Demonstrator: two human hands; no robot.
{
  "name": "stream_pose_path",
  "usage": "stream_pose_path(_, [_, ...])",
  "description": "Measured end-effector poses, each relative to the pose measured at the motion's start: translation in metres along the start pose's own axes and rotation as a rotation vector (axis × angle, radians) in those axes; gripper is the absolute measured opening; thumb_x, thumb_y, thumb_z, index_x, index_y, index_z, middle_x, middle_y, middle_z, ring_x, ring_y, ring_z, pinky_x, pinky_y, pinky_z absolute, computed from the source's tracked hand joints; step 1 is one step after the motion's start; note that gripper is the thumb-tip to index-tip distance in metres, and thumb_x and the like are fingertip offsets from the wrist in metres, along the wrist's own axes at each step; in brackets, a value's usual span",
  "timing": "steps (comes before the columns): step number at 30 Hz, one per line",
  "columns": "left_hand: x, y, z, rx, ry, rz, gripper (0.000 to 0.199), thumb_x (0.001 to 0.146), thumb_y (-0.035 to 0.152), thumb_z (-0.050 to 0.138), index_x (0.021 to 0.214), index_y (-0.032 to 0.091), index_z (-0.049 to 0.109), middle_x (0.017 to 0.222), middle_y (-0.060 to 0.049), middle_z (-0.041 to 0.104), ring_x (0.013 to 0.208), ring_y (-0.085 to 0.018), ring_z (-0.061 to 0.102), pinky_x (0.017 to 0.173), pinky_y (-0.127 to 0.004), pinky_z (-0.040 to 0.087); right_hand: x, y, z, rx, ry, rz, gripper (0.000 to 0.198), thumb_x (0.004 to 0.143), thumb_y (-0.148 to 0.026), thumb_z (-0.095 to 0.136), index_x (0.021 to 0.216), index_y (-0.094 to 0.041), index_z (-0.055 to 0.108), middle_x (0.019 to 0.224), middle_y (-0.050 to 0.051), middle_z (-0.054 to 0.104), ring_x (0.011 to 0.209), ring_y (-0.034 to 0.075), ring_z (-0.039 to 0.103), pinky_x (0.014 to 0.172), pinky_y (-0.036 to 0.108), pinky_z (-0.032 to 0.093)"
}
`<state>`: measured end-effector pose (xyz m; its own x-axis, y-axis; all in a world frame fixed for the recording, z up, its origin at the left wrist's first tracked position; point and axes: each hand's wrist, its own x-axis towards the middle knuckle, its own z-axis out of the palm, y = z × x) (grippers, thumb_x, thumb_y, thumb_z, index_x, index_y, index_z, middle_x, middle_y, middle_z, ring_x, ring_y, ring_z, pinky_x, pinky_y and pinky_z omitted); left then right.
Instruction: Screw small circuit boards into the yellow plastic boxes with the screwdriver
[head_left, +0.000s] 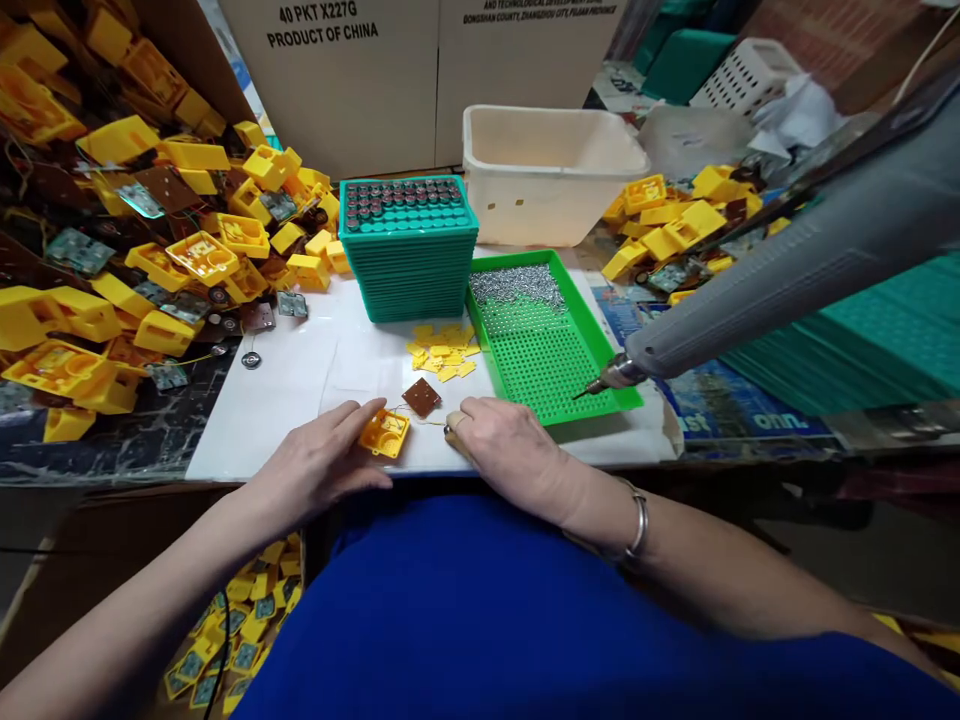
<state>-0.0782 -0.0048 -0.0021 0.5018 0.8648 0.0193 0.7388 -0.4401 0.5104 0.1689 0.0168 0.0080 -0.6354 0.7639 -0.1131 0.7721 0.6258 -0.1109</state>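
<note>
On the white work surface near its front edge lies a small yellow plastic housing (385,434), open side up, with round recesses inside. My left hand (326,452) grips it at its left side, fingertips along the top edge and thumb below. A square brown circuit board (421,398) rests just behind, joined to thin wires. My right hand (499,438) is closed to the right of the housing, pinching a small dark part at the end of a wire; the fingers hide most of it. Flat yellow plastic pieces (444,352) lie scattered beyond the board.
A green tray (559,405) holds small metal screws. An electric screwdriver (675,330) hangs over it from the right. Stacked teal trays (411,270) carry small round parts on top. Behind stands a whitish bin (551,190). Yellow housings (199,255) are heaped left and right.
</note>
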Motion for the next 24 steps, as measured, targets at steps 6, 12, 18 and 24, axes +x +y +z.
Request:
stream_pose_path(6, [0.008, 0.015, -0.002, -0.099, 0.007, -0.072, 0.035, 0.082, 0.046, 0.066, 0.103, 0.02, 0.056, 0.09, -0.004, 0.059, 0.067, -0.016, 0.056, 0.06, -0.028, 0.044, 0.002, 0.003, -0.006, 0.127, -0.045, -0.024, 0.016, 0.093, -0.013, 0.049, 0.093, -0.014, 0.064, 0.095, 0.01, 0.066, 0.088, 0.02, 0.06, 0.071, 0.03, 0.044])
stream_pose_path(12, [0.02, 0.032, 0.015, -0.183, 0.12, -0.218, 0.033, 0.081, 0.042, 0.066, 0.1, 0.019, 0.053, 0.083, -0.002, 0.058, 0.066, -0.016, 0.054, 0.06, -0.029, 0.043, 0.009, 0.015, -0.014, 0.449, 0.106, -0.002, 0.017, 0.096, -0.019, 0.049, 0.105, -0.011, 0.062, 0.104, 0.01, 0.067, 0.093, 0.017, 0.061, 0.084, 0.029, 0.046])
stream_pose_path(18, [0.018, 0.027, 0.022, -0.208, 0.178, -0.261, 0.035, 0.08, 0.039, 0.066, 0.105, 0.017, 0.055, 0.094, -0.006, 0.058, 0.076, -0.019, 0.057, 0.064, -0.032, 0.048, 0.017, 0.012, -0.01, 0.126, -0.009, 0.083, 0.023, 0.096, -0.01, 0.042, 0.103, -0.01, 0.064, 0.102, 0.014, 0.065, 0.092, 0.022, 0.063, 0.078, 0.033, 0.047])
stream_pose_path(24, [0.017, 0.024, 0.01, -0.495, 0.179, -0.413, 0.042, 0.074, 0.044, 0.074, 0.102, 0.018, 0.058, 0.089, -0.004, 0.062, 0.07, -0.016, 0.058, 0.06, -0.03, 0.049, 0.023, 0.004, -0.012, 0.031, -0.101, 0.029, 0.032, 0.096, -0.006, 0.033, 0.104, -0.009, 0.064, 0.099, 0.015, 0.066, 0.091, 0.022, 0.064, 0.072, 0.032, 0.045])
